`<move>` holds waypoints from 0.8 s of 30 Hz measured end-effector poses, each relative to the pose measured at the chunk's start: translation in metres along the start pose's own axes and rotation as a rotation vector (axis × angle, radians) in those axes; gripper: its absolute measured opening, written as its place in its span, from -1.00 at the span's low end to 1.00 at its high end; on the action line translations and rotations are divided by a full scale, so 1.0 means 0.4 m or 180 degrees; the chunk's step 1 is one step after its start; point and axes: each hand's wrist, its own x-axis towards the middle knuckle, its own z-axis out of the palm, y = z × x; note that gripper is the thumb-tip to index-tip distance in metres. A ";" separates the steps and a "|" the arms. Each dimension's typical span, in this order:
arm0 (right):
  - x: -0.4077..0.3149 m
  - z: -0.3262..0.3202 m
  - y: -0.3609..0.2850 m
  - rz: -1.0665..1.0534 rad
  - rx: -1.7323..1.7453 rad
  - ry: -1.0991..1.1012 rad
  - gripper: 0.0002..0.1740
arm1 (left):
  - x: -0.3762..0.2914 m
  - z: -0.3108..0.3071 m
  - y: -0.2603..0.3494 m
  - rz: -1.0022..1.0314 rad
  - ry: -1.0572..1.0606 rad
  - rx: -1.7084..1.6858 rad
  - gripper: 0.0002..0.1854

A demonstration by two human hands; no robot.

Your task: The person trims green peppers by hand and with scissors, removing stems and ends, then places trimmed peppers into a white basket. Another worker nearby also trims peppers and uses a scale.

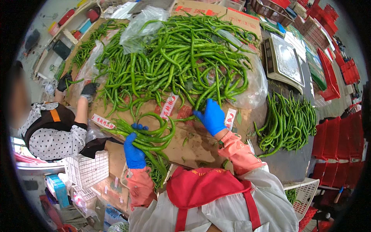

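My left hand (135,152), in a blue glove, is closed around a bunch of long green chili peppers (153,136). Several of them curl to the right, and a few hang down past the wrist. My right hand (212,118), also blue-gloved, is at the near edge of a big heap of long green peppers (174,58). Its thumb and fingers are closed on a pepper (185,119) whose end sticks out to the left; the grip itself is partly hidden. Printed paper strips (169,105) lie on the cardboard (176,139) between the hands.
A weighing scale (285,62) stands at the right, behind a neat pile of peppers (287,124). Clear plastic bags (142,32) lie on and beside the heap. At left, a person with black gloves (89,88) handles peppers. White crates (88,168) stand below; red crates (337,139) are far right.
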 end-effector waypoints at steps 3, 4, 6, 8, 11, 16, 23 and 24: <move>-0.026 0.038 -0.001 -0.0096 -0.0322 -0.0427 -0.58 | -0.020 -0.019 0.014 0.0112 0.0199 -0.0024 -0.57; -0.045 0.061 0.019 -0.0149 -0.0359 -0.0465 -0.59 | -0.031 -0.017 0.018 0.0178 0.0247 0.0019 -0.55; -0.081 0.061 0.043 -0.0299 -0.0105 -0.0241 -0.64 | -0.052 -0.024 0.026 0.0370 0.0403 -0.0003 -0.55; -0.107 0.000 0.043 -0.0503 0.0484 0.0298 -0.69 | -0.078 -0.025 0.044 0.0504 0.0529 0.0094 -0.53; -0.144 -0.125 0.010 0.0085 0.1500 0.0269 -0.69 | -0.105 -0.078 0.062 0.0670 0.0532 0.0001 -0.51; -0.169 -0.198 0.031 0.1051 0.4146 -0.0209 -0.73 | -0.136 -0.086 0.092 0.0609 0.0568 0.0144 -0.46; -0.178 -0.269 0.010 0.0749 0.4721 -0.0434 -0.70 | -0.174 -0.093 0.114 0.0936 0.0642 0.0082 -0.43; -0.193 -0.301 -0.005 0.0622 0.4671 -0.0454 -0.70 | -0.192 -0.090 0.137 0.0882 0.0534 0.0099 -0.42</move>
